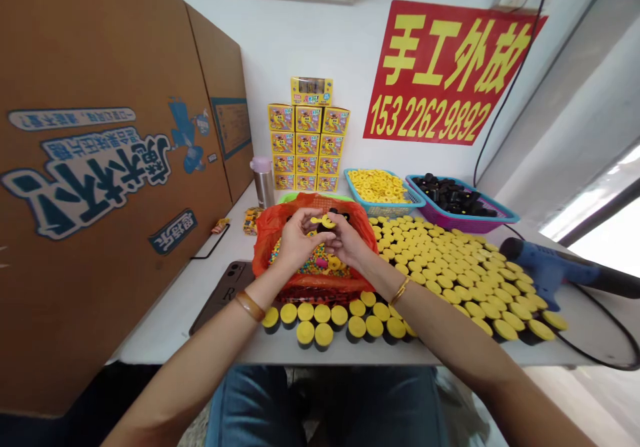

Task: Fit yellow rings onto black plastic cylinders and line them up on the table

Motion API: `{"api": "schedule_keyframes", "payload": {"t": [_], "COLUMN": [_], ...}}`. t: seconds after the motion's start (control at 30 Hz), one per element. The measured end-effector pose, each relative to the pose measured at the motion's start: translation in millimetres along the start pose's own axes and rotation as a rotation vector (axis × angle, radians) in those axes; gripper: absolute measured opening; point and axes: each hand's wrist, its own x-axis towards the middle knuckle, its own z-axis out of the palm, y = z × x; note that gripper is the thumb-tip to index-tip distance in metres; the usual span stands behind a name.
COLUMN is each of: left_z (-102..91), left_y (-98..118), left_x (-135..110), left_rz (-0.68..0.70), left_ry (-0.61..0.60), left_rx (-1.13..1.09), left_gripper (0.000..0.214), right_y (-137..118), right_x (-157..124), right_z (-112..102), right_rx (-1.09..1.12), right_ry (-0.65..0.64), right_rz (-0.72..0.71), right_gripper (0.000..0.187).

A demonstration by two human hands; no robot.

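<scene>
Two bare hands, the left hand (296, 247) and the right hand (349, 240), are together above an orange plastic bag (265, 260), their fingertips closed on a small yellow plastic piece (327, 221) (a black piece (341, 215) shows just behind it). Multicoloured candy (310, 267) fills the bag below them, and yellow-capped black tubs (310, 314) stand in rows just beside it on the white table (230, 340).
</scene>
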Motion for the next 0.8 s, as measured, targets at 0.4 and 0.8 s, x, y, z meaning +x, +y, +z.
{"api": "schedule_keyframes", "payload": {"t": [0.4,0.8], "left_z": [-8.4,-2.1], "left_y": [4,11], "left_x": [0,3], "left_rz": [0.423,0.202], "left_ry": [-0.114,-0.129], "left_rx": [0.751,0.648], "left_gripper": [0.032,0.023], "right_y": [4,1], "right_x": [3,-2], "right_z": [-8,-1], "right_rx": [-0.129,-0.150], "right_ry": [-0.010,0.001], "right_rz": [-0.007,0.001], "right_gripper": [0.046,0.021]}}
